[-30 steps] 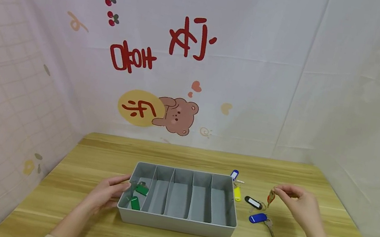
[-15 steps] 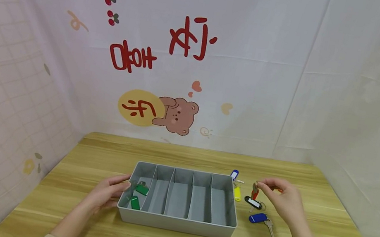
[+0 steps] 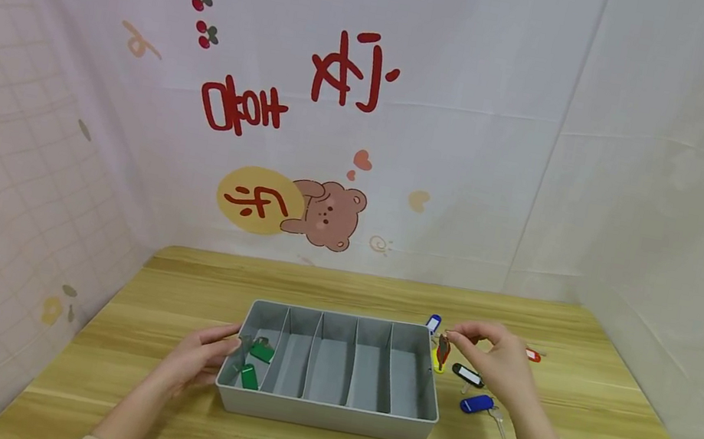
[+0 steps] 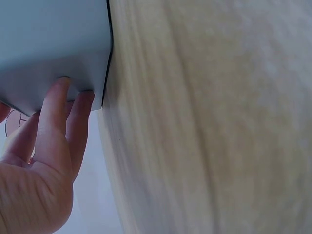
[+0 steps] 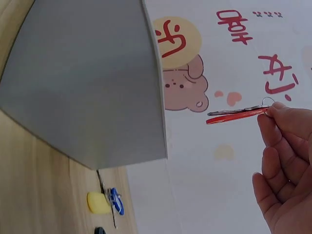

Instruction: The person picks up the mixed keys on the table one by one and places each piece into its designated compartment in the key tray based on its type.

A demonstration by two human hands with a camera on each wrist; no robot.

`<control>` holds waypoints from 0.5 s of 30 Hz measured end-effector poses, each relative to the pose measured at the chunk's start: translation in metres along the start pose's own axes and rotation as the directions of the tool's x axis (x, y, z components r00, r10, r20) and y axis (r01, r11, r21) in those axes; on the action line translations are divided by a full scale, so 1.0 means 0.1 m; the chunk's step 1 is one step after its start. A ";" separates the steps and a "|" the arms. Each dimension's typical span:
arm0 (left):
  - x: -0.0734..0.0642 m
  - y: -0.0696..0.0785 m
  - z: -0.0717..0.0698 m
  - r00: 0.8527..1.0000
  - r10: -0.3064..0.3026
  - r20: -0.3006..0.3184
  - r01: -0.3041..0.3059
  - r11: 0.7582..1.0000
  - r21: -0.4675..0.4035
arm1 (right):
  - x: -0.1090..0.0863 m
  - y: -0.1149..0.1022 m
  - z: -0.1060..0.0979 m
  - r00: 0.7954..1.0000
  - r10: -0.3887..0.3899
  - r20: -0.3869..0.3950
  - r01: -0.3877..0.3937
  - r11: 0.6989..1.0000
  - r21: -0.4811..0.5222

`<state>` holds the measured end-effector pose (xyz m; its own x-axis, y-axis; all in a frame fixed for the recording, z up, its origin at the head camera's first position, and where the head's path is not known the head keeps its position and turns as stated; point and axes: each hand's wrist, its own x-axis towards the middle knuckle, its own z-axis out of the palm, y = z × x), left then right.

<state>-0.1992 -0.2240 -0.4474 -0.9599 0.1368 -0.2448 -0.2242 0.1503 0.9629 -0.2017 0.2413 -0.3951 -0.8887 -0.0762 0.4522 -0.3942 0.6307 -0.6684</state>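
My right hand pinches the ring of a key with a red tag between thumb and fingertips. In the right wrist view the key and tag stick out from the fingertips, beside the grey box's outer wall. This five-section divided box stands on the table. Two green key tags lie in its leftmost section. At the box's left end rests my left hand; the left wrist view shows its extended fingers touching the outer wall.
Right of the box lie keys with a yellow tag, a black tag and a blue tag. Another blue tag is at the box's back right corner. A red tag lies beyond my right hand.
My right hand has moved left with the red-tagged key, from beyond the black tag to near the box's right wall. The left hand stays at the box.
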 end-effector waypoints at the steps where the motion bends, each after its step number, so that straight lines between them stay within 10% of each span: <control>1: 0.00 0.00 0.00 1.000 0.000 -0.001 0.000 1.000 0.001 | 0.01 -0.02 0.02 1.000 -0.008 0.003 0.007 1.000 0.008; 15: -0.01 0.01 0.01 1.000 0.003 -0.011 -0.003 1.000 -0.007 | 0.18 -0.30 0.20 0.988 -0.148 0.031 0.147 0.989 0.033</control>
<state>-0.1978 -0.2231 -0.4467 -0.9624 0.1267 -0.2404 -0.2221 0.1432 0.9644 -0.2107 0.2051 -0.3786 -0.8272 -0.1924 0.5280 -0.5281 0.5871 -0.6135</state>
